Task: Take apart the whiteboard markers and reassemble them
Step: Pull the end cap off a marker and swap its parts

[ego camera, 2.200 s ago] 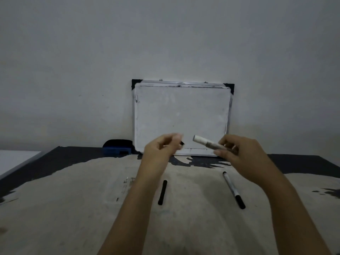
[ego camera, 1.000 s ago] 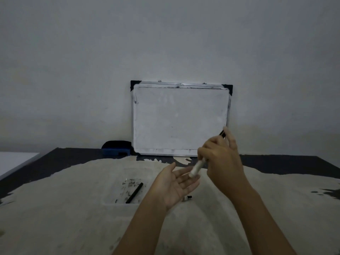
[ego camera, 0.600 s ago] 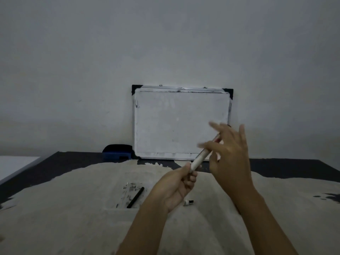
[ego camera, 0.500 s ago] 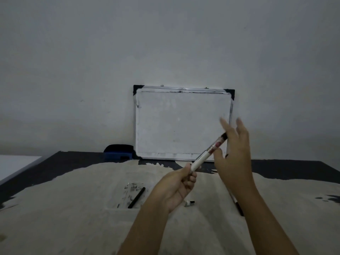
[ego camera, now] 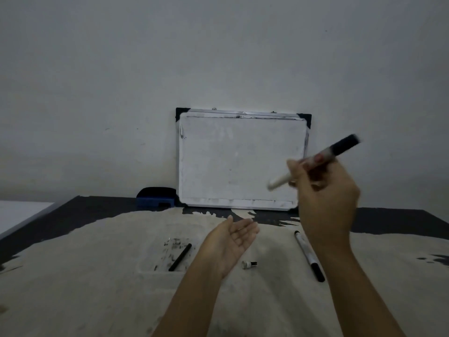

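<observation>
My right hand is raised in front of the whiteboard's right side and grips a white marker barrel with a black end pointing up and to the right; it is blurred. My left hand hovers palm up over the table, fingers apart, holding nothing. On the table lie a thin black ink rod at the left, a small white tip piece near my left wrist, and a second whole marker to the right.
A small whiteboard leans against the wall at the back. A blue eraser sits left of it. The table is covered by a worn beige cloth with dark patches.
My left hand let go of the barrel's white end and dropped, palm open. My right hand swung the marker up and to the right.
</observation>
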{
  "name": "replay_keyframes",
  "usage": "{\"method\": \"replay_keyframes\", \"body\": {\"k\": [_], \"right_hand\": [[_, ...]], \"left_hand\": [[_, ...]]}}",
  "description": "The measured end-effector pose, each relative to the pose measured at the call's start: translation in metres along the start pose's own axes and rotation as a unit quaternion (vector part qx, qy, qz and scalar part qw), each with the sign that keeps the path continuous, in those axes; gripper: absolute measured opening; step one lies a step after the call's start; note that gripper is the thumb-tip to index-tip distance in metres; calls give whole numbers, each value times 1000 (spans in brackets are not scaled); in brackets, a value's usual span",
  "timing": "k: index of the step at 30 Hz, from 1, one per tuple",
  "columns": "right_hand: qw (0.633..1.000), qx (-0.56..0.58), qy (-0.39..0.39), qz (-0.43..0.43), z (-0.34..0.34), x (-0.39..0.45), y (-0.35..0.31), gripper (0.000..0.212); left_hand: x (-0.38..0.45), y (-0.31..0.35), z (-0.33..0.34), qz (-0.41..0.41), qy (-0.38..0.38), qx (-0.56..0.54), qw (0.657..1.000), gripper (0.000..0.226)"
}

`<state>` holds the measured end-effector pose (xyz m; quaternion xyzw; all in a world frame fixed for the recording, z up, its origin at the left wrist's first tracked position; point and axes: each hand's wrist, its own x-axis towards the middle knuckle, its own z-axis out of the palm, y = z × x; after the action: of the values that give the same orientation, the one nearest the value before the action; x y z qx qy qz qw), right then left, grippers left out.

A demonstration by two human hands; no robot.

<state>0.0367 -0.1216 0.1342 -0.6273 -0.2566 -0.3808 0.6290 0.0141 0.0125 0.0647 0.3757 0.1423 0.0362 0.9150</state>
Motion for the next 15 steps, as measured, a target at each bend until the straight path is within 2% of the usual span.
{"method": "replay_keyframes", "body": {"k": [1,2,4,5,8,9,12,15], "right_hand": [[1000,2,5,-27,0,-1,-2,10],[999,-17,-24,-27,1,-2,0,10],[985,-102,-137,25,5,-9,12,13],[980,-120,-155,37,6,-11,17,14],[996,-53,-66,-3,8,-8,15,12],[997,-45,-65,-8,8,-9,17,12],[986,-92,-138,17,11,-17,24,16],[994,-59,-89,-26,14,-16,23,13]], "left_hand": [[-1,1,0,-2,-3,-12,1000,45],[-2,1,1,-2,-4,-19,1000,45],[-5,-2,3,-9,-7,-12,1000,43],[-7,-3,3,-14,-11,-6,1000,43],[-6,-3,3,-23,-20,-4,1000,42],[-5,-2,3,-21,-15,-11,1000,42],[-7,-5,3,-24,-14,-5,1000,42],[-6,-2,2,-28,-22,6,999,42]]}}
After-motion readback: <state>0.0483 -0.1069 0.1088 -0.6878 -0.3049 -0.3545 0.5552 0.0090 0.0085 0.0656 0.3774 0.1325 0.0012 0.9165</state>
